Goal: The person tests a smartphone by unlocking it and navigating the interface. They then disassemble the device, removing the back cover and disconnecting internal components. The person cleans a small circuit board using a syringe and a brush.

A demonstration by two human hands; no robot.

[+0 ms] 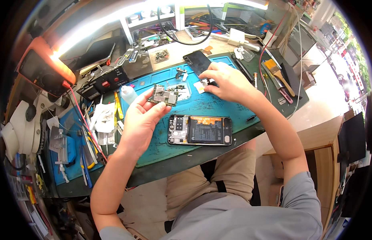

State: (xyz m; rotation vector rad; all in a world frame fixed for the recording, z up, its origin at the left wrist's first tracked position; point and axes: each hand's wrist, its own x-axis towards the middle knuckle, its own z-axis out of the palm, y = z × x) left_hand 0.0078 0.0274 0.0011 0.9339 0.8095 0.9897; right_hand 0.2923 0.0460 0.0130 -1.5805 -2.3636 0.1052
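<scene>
Head view: the left hand grasps a circuit board by its edge, thumb in front and fingers behind, holding it tilted above the blue mat. The right hand reaches over the far part of the mat, its thumb and fingertips drawn together at a small pale piece; whether they grip it or only touch it, I cannot tell. Near those fingertips is a white and yellow scrap, and just beyond the fingers lies a dark phone-shaped panel, partly covered by the hand.

An open phone lies flat on the mat, lengthwise from left to right, below and between the two hands and apart from both. Its black battery fills much of the middle, with an orange strip along the upper edge. Behind the circuit board, small parts sit in a clear tray.

A white bottle stands just beside the left fingers. Left of it are a crumpled white tissue and a black box, with an orange meter farther out. Off to the right lies a wooden-handled brush.
</scene>
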